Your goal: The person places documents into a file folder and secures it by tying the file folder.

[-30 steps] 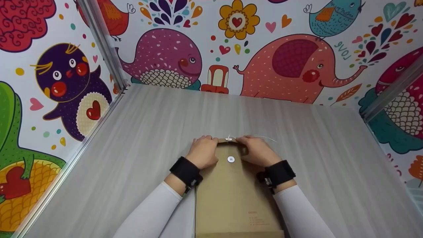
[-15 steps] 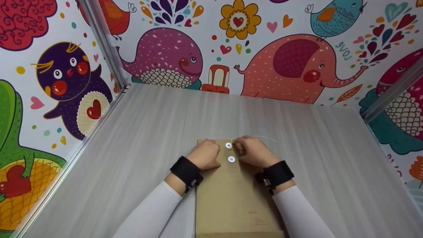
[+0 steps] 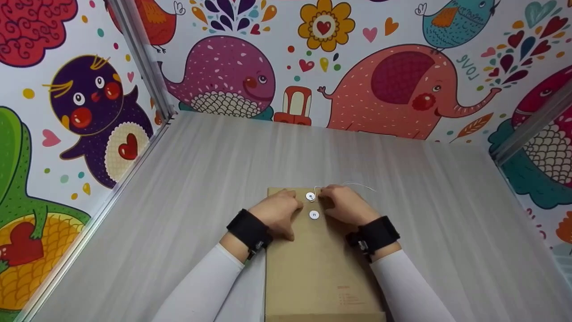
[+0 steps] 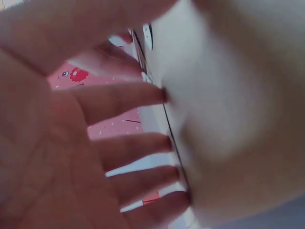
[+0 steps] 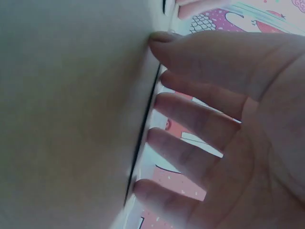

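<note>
A brown kraft paper document envelope (image 3: pixel 321 264) lies lengthwise in front of me, its flap (image 3: pixel 276 191) folded down at the far end. One white button (image 3: pixel 310 196) is on the flap, and a second white button (image 3: pixel 314 215) sits just below it on the body. From the upper button a thin white string (image 3: pixel 363 185) trails off to the right. My left hand (image 3: pixel 276 212) presses the flap's left part with extended fingers, thumb spread below. On the right part rests my right hand (image 3: pixel 346 205), its fingertips along the flap edge in the right wrist view.
The envelope lies on a grey wood-grain table (image 3: pixel 214 156). Cartoon-printed walls (image 3: pixel 299 58) stand behind and at both sides, with metal corner posts (image 3: pixel 143 58). Printed red text (image 3: pixel 351 296) shows near the envelope's close end.
The flap, which stood partly raised between both hands, has come down flat towards me, bringing its button face into view. My left thumb has spread away from the fingers; the right hand has barely moved.
</note>
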`<state>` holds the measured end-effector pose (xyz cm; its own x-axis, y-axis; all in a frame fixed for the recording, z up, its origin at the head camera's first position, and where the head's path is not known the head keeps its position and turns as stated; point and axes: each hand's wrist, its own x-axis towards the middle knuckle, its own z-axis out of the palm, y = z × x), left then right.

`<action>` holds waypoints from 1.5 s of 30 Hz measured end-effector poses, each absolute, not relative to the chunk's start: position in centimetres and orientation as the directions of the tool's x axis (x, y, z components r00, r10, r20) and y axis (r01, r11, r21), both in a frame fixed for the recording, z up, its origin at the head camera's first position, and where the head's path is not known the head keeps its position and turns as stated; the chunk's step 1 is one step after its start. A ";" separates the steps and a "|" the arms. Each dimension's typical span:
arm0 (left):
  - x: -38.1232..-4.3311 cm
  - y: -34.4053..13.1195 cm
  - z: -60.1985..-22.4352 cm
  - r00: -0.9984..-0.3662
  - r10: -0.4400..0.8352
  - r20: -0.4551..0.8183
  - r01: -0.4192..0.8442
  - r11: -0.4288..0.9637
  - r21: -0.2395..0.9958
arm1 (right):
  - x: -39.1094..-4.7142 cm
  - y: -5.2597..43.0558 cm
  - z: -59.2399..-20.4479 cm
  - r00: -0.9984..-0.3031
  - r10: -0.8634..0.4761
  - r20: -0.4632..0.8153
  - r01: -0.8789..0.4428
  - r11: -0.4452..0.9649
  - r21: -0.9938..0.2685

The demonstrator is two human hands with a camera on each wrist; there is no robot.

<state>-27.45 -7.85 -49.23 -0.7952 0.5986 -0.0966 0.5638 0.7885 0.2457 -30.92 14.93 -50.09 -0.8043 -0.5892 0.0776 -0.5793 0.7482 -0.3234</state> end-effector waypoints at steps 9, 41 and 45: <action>-27.2 -7.4 -49.4 -0.827 0.551 -0.111 0.506 0.816 0.279 | -30.9 15.5 -49.1 -0.861 -0.509 0.013 -0.483 0.808 -0.338; -24.8 -4.2 -49.2 -0.891 0.454 -0.033 0.454 0.885 -0.101 | -30.7 18.1 -46.6 -0.870 -0.354 -0.343 -0.224 0.904 -0.363; -24.1 -3.4 -49.1 -0.836 0.548 0.006 0.547 0.835 -0.062 | -30.9 19.3 -46.7 -0.893 -0.287 -0.347 -0.157 0.921 -0.358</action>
<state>-24.09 -3.36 -49.10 -0.8363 0.5482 0.0064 0.5468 0.8349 -0.0623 -30.94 19.27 -46.73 -0.8932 -0.2866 -0.3465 -0.1567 0.9207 -0.3575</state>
